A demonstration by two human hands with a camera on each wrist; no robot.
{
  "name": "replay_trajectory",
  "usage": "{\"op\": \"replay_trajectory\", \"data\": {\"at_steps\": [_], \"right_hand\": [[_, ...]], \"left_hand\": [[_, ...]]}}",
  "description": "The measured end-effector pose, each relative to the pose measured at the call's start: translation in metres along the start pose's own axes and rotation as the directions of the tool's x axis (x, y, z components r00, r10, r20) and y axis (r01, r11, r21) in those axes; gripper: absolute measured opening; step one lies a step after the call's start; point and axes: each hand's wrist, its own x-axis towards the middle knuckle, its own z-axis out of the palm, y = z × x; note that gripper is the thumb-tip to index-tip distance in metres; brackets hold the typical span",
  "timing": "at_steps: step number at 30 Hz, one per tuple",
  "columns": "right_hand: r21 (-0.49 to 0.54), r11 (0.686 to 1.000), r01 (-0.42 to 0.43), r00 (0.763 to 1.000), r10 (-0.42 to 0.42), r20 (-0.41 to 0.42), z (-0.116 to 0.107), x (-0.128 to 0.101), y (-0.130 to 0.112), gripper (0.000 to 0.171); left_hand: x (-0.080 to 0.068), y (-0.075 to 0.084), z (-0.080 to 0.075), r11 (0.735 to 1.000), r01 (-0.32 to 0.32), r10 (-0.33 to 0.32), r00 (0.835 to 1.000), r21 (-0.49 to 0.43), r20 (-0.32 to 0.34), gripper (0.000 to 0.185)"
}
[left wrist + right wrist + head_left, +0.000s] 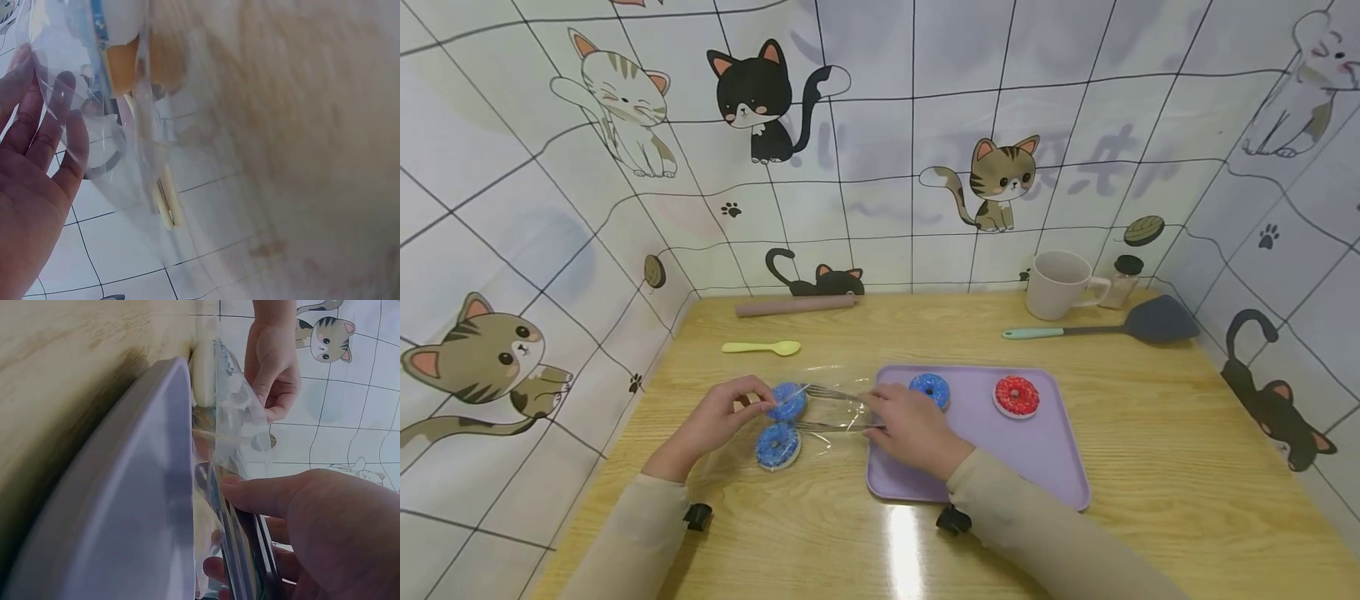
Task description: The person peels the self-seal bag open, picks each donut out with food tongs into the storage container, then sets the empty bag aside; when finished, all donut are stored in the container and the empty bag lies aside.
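My left hand (718, 417) pinches the edge of a clear plastic bag (831, 446) spread left of the tray. With my right hand (917, 425), I grip two metal forks (835, 427) by their handles, tines pointing left, at the bag; whether they are fully inside it I cannot tell. In the right wrist view, the thumb presses on the metal handles (247, 547). Two blue doughnuts lie by the left fingers: an upper one (788, 402), seen through the plastic, and a lower one (778, 447). The right hand partly covers another blue doughnut (931, 389).
A purple tray (1007, 458) sits under the right forearm, bearing a red doughnut (1017, 397). Behind are a yellow spoon (763, 348), a rolling pin (797, 306), a spatula (1157, 321), a white mug (1058, 286) and a black-capped jar (1122, 283). Cat-patterned sheeting surrounds the table.
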Motion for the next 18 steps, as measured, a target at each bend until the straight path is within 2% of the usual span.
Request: {"op": "replay_trajectory", "data": {"at_steps": [10, 14, 18], "right_hand": [[0.047, 0.999, -0.026, 1.000, 0.026, -0.010, -0.0007, 0.0024, -0.0022, 0.046], [0.091, 0.995, -0.048, 0.999, 0.048, 0.000, -0.0029, 0.0013, -0.0013, 0.047], [0.090, 0.995, -0.041, 0.999, 0.041, 0.004, -0.0026, 0.0015, 0.0000, 0.051]], "left_hand": [[-0.0027, -0.0048, 0.0004, 1.000, 0.015, -0.014, 1.000, 0.003, -0.009, 0.007], [-0.0033, -0.0056, -0.0003, 1.000, 0.010, -0.010, 1.000, 0.011, -0.016, 0.006], [-0.0028, -0.0049, -0.0012, 1.000, -0.003, 0.004, 1.000, 0.014, -0.023, 0.006]]}}
